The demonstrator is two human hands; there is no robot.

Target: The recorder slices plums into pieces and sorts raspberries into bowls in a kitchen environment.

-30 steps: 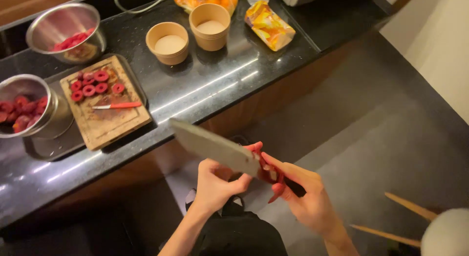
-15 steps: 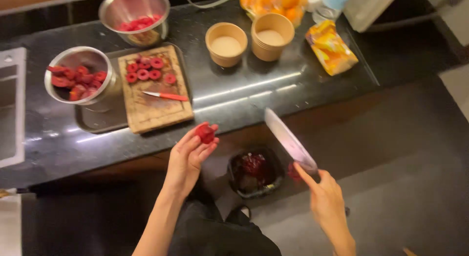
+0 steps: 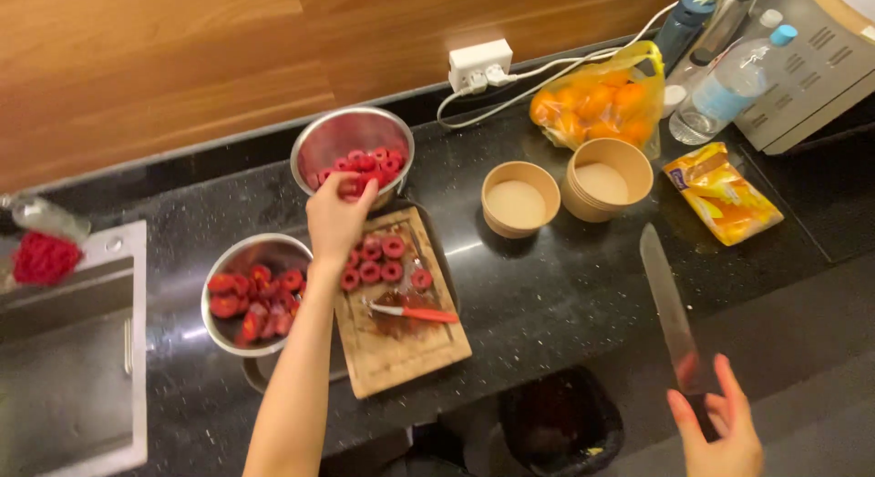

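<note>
The left hand [image 3: 335,224] has its fingers closed around a red fruit piece [image 3: 354,187], held just over the near rim of the far steel bowl [image 3: 352,140], which holds more red rings. Below the fingers sit the cutting board [image 3: 401,345] with rings and a second bowl [image 3: 248,295] of fruit. The right hand [image 3: 725,431], well apart, grips a long knife [image 3: 670,313] loosely, blade pointing away over the table [image 3: 565,295].
</note>
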